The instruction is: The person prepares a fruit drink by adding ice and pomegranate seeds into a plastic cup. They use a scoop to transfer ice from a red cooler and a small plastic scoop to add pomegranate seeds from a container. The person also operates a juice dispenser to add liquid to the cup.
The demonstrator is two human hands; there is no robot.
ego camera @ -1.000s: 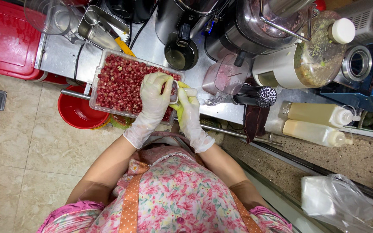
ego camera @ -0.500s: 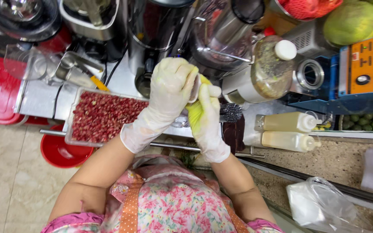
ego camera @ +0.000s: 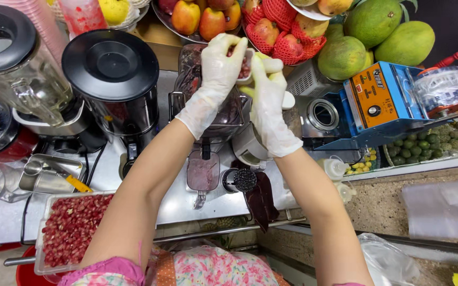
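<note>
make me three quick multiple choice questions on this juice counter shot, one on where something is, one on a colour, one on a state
1. Where is the tray of red seeds?
A. on the fruit pile
B. at the lower left of the counter
C. on the orange machine

2. What colour is the lid on the steel blender jug?
A. black
B. yellow
C. white

3. What are the gloved hands doing?
A. resting flat on the counter
B. holding a small cup of red seeds over the juicer
C. peeling a mango

Answers:
1 B, the tray lies low on the left beside the person's left arm.
2 A, the round lid is black.
3 B, the left hand and right hand meet around the small cup above the juicer.
</note>
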